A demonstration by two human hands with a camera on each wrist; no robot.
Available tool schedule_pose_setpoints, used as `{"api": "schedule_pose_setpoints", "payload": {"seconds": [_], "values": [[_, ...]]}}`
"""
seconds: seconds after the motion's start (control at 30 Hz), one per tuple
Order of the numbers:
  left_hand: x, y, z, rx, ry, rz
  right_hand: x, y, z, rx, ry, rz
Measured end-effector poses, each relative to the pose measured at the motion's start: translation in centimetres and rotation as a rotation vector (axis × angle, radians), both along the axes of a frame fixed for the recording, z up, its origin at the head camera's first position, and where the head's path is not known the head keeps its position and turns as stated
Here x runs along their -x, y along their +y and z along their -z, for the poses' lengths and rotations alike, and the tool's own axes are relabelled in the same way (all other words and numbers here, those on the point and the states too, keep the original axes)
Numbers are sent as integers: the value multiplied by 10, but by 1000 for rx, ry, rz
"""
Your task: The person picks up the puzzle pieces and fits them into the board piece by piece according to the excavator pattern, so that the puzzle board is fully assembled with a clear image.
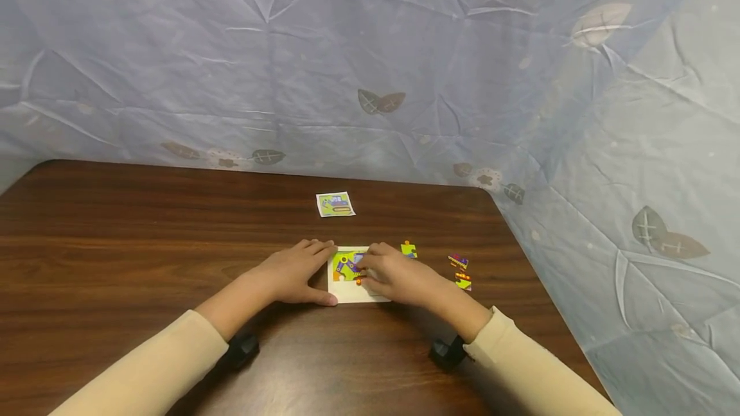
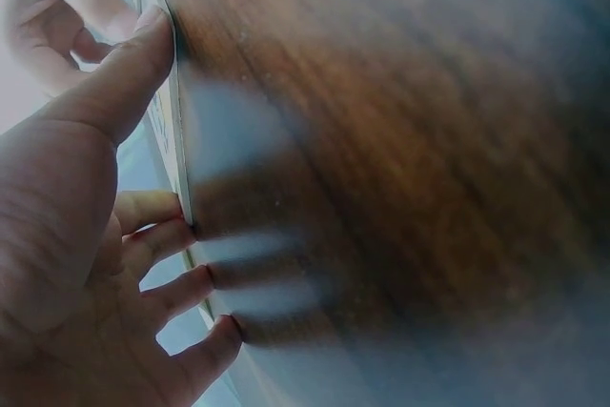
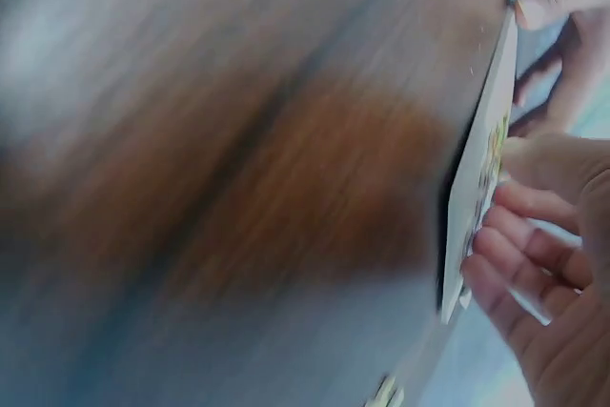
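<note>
A white-framed puzzle board (image 1: 349, 293) lies on the table, partly filled with pieces forming a green, purple and orange picture (image 1: 345, 266). My left hand (image 1: 297, 273) rests at the board's left side, thumb on its near corner and fingers spread toward the far corner. In the left wrist view, the left fingertips (image 2: 229, 326) touch down beside the board's edge. Over the picture's right part, my right hand (image 1: 399, 275) pinches a puzzle piece (image 1: 359, 281) with an orange tab between thumb and fingers. That hand hides most of the piece and the board's right side.
A yellow-green puzzle piece (image 1: 408, 250) lies right of the board. Farther right are a purple piece (image 1: 458, 262) and an orange-green piece (image 1: 463, 282). Beyond the board sits a small printed picture card (image 1: 336, 205). A patterned cloth (image 1: 324, 69) hangs behind the brown table (image 1: 144, 236).
</note>
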State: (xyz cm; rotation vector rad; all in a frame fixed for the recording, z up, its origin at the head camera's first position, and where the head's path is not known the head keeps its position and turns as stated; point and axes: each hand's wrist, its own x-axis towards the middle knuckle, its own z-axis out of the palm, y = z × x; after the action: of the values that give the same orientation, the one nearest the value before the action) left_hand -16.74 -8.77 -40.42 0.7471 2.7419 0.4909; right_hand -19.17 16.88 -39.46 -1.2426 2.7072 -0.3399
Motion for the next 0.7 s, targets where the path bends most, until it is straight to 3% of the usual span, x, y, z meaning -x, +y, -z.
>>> {"api": "schedule_pose_setpoints", "payload": {"seconds": [0.13, 0.33, 0.7], "values": [[1, -1, 1, 4, 4, 3, 2, 18, -5, 69, -1, 29], [0, -2, 2, 8, 9, 2, 6, 61, -12, 137, 50, 150], [-1, -1, 3, 10, 0, 0, 13, 147, 7, 151, 44, 356]]}}
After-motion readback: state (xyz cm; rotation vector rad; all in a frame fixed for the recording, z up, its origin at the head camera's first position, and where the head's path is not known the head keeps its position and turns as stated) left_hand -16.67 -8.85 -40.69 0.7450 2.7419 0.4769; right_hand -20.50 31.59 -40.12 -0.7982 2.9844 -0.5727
